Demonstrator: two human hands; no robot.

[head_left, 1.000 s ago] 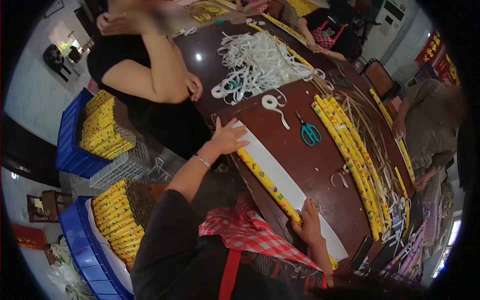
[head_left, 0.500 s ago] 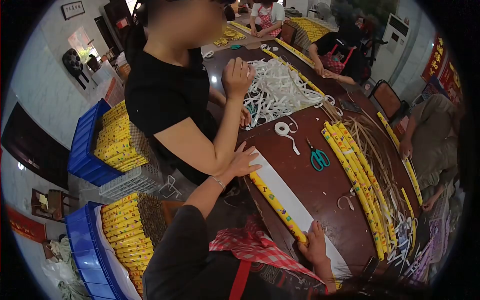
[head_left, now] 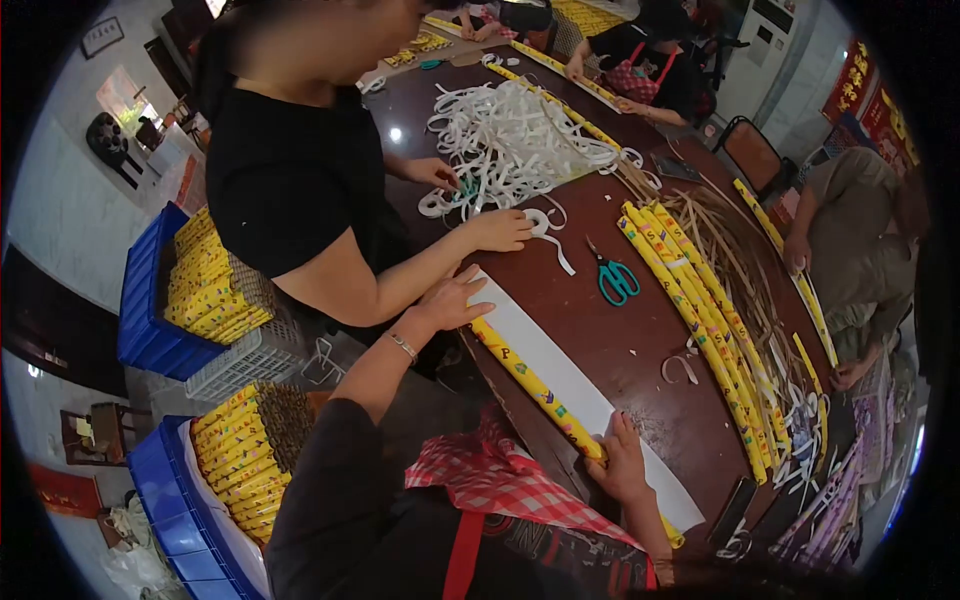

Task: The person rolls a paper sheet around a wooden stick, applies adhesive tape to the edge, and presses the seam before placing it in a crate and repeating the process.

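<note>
At far left, two blue bins [head_left: 150,325], one above the other in view, each holding one stack of yellow tubes [head_left: 208,285]; between them, one grey crate [head_left: 245,362]. Next, one co-worker [head_left: 285,190] in black, with one forearm crossing the table [head_left: 590,345] just beyond the left hand [head_left: 452,303]. Left hand spread, palm down, fingers apart, pressing on the upper end of one tube [head_left: 530,382] and one white sheet [head_left: 555,370]. Tube lying along the near table edge, beside the sheet's long side. Past it, one heap of white strips [head_left: 515,130], too tangled to count, and one tape roll [head_left: 537,222] under the co-worker's fingers. Right hand [head_left: 622,462] partly closed around the tube's lower part, thumb low, fingers over the sheet, hiding a short stretch; cannot tell how tight. Right of centre, one pair of scissors [head_left: 613,275] lying free, blades slightly apart, and one curled strip [head_left: 680,368]. Farther right, at least three tubes in a bundle [head_left: 700,320], beside uncounted brown strips [head_left: 740,255]. At far right, one person [head_left: 860,230] touching another tube [head_left: 812,305].
</note>
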